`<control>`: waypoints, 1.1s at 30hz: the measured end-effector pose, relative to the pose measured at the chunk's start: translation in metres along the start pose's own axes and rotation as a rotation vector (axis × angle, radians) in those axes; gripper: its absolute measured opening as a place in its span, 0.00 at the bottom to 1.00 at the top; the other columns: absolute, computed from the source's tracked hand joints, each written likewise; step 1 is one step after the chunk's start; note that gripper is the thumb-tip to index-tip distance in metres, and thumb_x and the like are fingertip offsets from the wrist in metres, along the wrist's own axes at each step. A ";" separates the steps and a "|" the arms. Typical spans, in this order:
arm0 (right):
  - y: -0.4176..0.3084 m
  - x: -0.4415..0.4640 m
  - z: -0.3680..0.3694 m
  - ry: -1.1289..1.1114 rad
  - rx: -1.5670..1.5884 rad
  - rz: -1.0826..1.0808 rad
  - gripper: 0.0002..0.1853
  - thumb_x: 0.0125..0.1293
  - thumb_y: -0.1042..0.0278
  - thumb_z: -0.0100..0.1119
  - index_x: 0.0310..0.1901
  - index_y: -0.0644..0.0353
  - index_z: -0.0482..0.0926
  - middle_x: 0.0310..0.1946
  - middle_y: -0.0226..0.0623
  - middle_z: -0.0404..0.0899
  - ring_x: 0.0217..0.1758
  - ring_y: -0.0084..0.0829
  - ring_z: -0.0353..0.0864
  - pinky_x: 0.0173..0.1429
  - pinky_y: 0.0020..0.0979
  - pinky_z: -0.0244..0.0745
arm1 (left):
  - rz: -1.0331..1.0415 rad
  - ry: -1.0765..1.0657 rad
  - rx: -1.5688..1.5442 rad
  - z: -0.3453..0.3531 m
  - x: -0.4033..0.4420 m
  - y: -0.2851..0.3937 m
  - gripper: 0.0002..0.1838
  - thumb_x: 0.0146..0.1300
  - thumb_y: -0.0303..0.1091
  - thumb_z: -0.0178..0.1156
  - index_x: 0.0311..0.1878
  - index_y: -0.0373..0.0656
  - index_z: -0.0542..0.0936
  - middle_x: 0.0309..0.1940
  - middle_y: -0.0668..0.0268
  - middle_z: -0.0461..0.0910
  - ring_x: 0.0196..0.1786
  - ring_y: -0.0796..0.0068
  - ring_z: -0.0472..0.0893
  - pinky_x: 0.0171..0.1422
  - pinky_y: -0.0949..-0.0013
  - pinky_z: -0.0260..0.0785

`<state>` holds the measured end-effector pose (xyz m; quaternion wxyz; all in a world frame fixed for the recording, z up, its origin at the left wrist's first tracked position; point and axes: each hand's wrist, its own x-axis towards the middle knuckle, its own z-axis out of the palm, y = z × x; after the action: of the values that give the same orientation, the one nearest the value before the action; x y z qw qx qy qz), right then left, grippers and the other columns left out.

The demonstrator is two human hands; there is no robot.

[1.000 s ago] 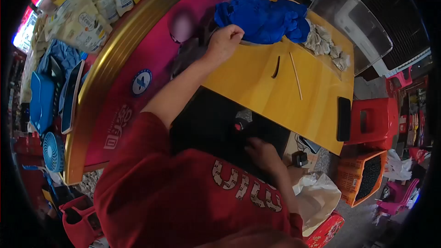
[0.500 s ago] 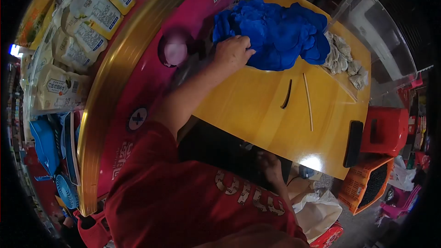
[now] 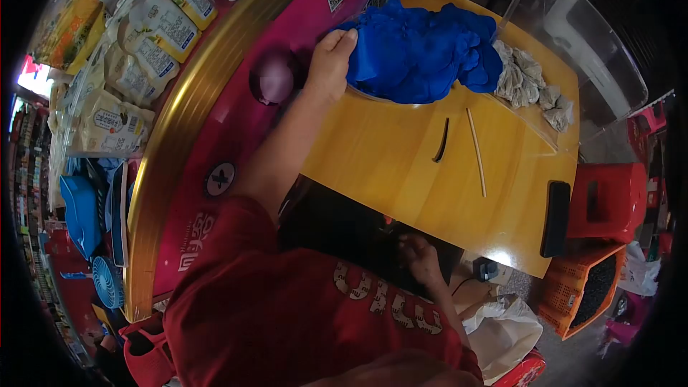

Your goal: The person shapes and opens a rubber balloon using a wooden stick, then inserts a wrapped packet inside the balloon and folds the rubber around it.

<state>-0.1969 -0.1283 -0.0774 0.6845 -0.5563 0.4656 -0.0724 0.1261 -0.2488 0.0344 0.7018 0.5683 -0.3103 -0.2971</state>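
Observation:
A large heap of thin blue fabric-like pieces (image 3: 430,46) lies towards the far side of the wooden table. My left hand (image 3: 331,61) is at the heap's left edge, thumb and fingers closed on a blue piece whose exact shape I cannot make out. My right hand (image 3: 421,259) is low, close to my body, in front of the table edge over a dark surface (image 3: 337,222). Its fingers are loosely bent and a little apart, in shade, with nothing visible in them. A short dark curved strip (image 3: 441,140) and a thin pale stick (image 3: 476,152) lie on the tabletop.
Crumpled greyish pieces (image 3: 523,79) lie right of the heap by a clear plastic bin (image 3: 588,50). A black phone-like slab (image 3: 555,218) lies at the table's right edge. Beyond are a red stool (image 3: 609,201) and an orange crate (image 3: 566,301). A pink-and-gold counter (image 3: 190,100) runs along the left.
My left hand has moved left from the heap's front to its left edge, and its fingers are now pinched on a blue piece. The right hand has barely moved.

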 end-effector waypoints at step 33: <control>-0.039 -0.104 0.061 0.037 0.500 -0.643 0.08 0.54 0.70 0.53 0.19 0.56 0.70 0.16 0.22 0.67 0.17 0.14 0.62 0.21 0.15 0.57 | 0.208 -0.489 0.499 -0.039 -0.343 0.088 0.06 0.49 0.28 0.55 0.30 0.37 0.71 0.29 0.61 0.72 0.30 0.75 0.74 0.35 0.74 0.67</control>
<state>-0.1940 -0.0364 0.0097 0.7326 -0.4884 0.2481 -0.4039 -0.0546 0.0549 0.0812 0.4730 0.5996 -0.5882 -0.2662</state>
